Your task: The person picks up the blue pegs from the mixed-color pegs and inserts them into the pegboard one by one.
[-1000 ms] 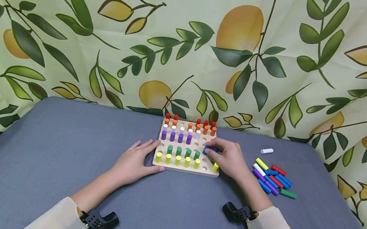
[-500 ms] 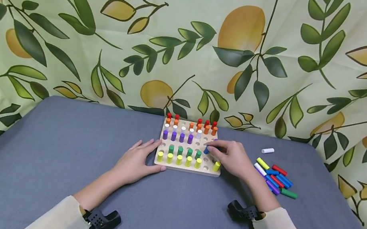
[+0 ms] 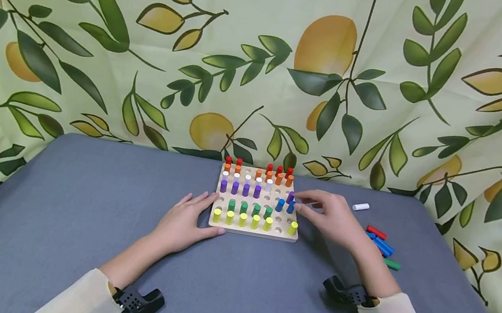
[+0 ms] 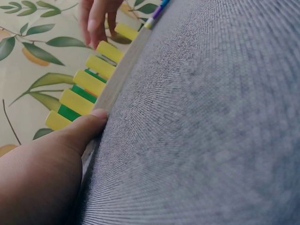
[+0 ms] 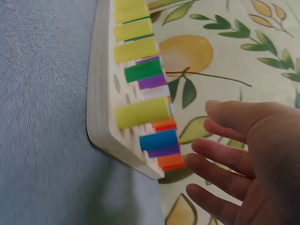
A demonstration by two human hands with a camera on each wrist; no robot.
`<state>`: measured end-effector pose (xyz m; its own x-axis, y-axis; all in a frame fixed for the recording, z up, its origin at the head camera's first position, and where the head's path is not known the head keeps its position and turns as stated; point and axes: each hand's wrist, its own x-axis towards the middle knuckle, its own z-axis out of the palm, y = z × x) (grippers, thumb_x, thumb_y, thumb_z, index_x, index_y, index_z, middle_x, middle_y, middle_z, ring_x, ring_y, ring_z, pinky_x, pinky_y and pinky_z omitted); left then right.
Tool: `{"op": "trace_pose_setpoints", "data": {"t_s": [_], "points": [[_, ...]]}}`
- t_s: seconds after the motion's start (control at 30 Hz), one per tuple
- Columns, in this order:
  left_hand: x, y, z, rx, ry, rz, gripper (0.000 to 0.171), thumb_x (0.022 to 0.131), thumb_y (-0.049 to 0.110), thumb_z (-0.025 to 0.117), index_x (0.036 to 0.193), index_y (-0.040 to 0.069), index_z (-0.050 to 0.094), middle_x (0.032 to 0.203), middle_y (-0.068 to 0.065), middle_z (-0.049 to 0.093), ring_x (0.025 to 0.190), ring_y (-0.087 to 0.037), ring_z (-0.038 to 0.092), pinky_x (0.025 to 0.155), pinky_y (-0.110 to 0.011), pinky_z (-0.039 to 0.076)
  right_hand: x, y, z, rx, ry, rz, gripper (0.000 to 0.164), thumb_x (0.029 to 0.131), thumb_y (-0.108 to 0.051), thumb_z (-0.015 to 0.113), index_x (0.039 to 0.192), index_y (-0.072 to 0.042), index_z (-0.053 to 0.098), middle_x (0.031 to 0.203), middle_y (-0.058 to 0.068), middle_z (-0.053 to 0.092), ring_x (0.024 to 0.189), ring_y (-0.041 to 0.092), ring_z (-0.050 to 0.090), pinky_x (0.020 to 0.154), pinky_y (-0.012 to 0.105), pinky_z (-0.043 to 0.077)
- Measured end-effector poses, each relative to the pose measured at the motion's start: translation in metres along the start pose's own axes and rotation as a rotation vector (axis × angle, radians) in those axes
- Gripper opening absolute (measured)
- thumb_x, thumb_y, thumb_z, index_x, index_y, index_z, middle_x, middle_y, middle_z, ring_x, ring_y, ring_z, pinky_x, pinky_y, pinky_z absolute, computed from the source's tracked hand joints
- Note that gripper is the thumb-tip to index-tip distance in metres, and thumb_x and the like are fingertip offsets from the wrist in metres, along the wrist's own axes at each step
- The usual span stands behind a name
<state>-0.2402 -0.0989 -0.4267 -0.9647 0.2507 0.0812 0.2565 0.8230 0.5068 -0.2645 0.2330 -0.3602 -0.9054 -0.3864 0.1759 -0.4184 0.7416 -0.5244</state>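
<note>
A pale wooden pegboard [image 3: 250,232] holds rows of red, orange, white, purple, green and yellow pegs. Toward its right side stand two blue pegs, the left one [image 3: 280,205] and the right one [image 3: 290,207], with a purple peg [image 3: 290,197] just behind. My right hand [image 3: 334,219] is beside that edge, its fingers loosely extended; in the right wrist view, space shows between them and the pegs. The left hand [image 3: 182,222] rests against the board's front left corner, fingers along the left side. Its thumb [image 4: 91,123] touches the front edge in the left wrist view.
Loose pegs lie right of the board, partly hidden by the right forearm: red [image 3: 376,232], blue [image 3: 384,247] and green [image 3: 392,264] ones among them. A white peg [image 3: 360,206] lies apart, farther back. A leaf-and-fruit patterned cloth [image 3: 246,67] hangs behind the grey table [image 3: 75,193].
The right hand has let go of the left blue peg, which now stands in the board, and has drawn away to the right. The left hand stays at the board's corner.
</note>
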Motion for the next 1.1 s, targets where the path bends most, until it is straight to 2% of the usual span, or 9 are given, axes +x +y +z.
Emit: {"op": "trace_pose_setpoints", "data": {"t_s": [0.13, 0.33, 0.43, 0.53, 0.67, 0.8, 0.93, 1.1], "points": [[0.002, -0.002, 0.001, -0.004, 0.002, 0.008, 0.087, 0.085, 0.058, 0.074, 0.155, 0.017, 0.043, 0.158, -0.016, 0.044, 0.149, -0.048, 0.033, 0.120, -0.065, 0.030, -0.012, 0.003, -0.012, -0.016, 0.037, -0.010, 0.031, 0.097, -0.024, 0.069, 0.124, -0.008, 0.072, 0.122, 0.010, 0.074, 0.113, 0.029, 0.069, 0.093, 0.053, 0.058], [0.003, -0.003, -0.001, -0.001, 0.010, 0.004, 0.087, 0.085, 0.059, 0.074, 0.155, 0.018, 0.044, 0.158, -0.017, 0.044, 0.149, -0.048, 0.033, 0.120, -0.065, 0.030, -0.035, 0.013, -0.027, -0.117, 0.126, -0.057, 0.024, 0.097, -0.022, 0.069, 0.117, -0.010, 0.075, 0.113, 0.007, 0.077, 0.103, 0.028, 0.072, 0.084, 0.051, 0.060], [0.003, -0.003, -0.001, 0.006, 0.005, 0.003, 0.087, 0.085, 0.059, 0.073, 0.155, 0.017, 0.044, 0.158, -0.017, 0.044, 0.149, -0.047, 0.034, 0.120, -0.064, 0.030, -0.049, 0.021, -0.032, -0.156, 0.198, -0.062, 0.020, 0.096, -0.020, 0.070, 0.113, -0.012, 0.077, 0.107, 0.005, 0.078, 0.096, 0.023, 0.072, 0.079, 0.043, 0.060], [0.002, -0.002, -0.001, 0.007, -0.003, 0.001, 0.087, 0.085, 0.059, 0.074, 0.155, 0.017, 0.044, 0.158, -0.017, 0.044, 0.149, -0.047, 0.034, 0.121, -0.064, 0.029, -0.065, 0.031, -0.035, -0.190, 0.280, -0.050, 0.016, 0.093, -0.019, 0.074, 0.108, -0.016, 0.078, 0.103, 0.002, 0.078, 0.088, 0.010, 0.070, 0.074, 0.027, 0.058], [0.002, 0.000, 0.000, 0.003, -0.004, -0.005, 0.087, 0.085, 0.058, 0.074, 0.155, 0.017, 0.044, 0.158, -0.017, 0.044, 0.150, -0.046, 0.034, 0.121, -0.063, 0.029, -0.086, 0.049, -0.038, -0.206, 0.364, -0.010, 0.016, 0.090, -0.017, 0.077, 0.106, -0.016, 0.078, 0.097, 0.002, 0.078, 0.085, -0.016, 0.058, 0.072, 0.007, 0.049], [0.002, 0.002, 0.001, 0.004, -0.009, -0.002, 0.087, 0.085, 0.058, 0.074, 0.155, 0.017, 0.043, 0.158, -0.018, 0.044, 0.149, -0.046, 0.034, 0.122, -0.063, 0.029, -0.107, 0.067, -0.041, -0.184, 0.399, 0.085, 0.018, 0.091, -0.019, 0.076, 0.109, -0.014, 0.077, 0.098, 0.006, 0.078, 0.087, -0.028, 0.047, 0.071, 0.005, 0.044], [0.001, 0.000, 0.001, 0.004, -0.011, 0.010, 0.087, 0.085, 0.059, 0.073, 0.155, 0.017, 0.043, 0.158, -0.018, 0.043, 0.150, -0.044, 0.035, 0.123, -0.062, 0.028, -0.121, 0.083, -0.041, -0.195, 0.445, 0.140, 0.020, 0.091, -0.020, 0.076, 0.110, -0.012, 0.077, 0.100, 0.011, 0.076, 0.088, -0.029, 0.043, 0.068, 0.006, 0.042], [0.002, -0.002, 0.001, 0.005, 0.003, 0.011, 0.087, 0.085, 0.058, 0.074, 0.155, 0.017, 0.043, 0.158, -0.019, 0.044, 0.149, -0.047, 0.034, 0.121, -0.064, 0.029, -0.126, 0.098, -0.037, -0.230, 0.506, 0.155, 0.022, 0.090, -0.020, 0.076, 0.109, -0.009, 0.076, 0.103, 0.016, 0.074, 0.089, -0.017, 0.049, 0.067, 0.009, 0.041]]}}
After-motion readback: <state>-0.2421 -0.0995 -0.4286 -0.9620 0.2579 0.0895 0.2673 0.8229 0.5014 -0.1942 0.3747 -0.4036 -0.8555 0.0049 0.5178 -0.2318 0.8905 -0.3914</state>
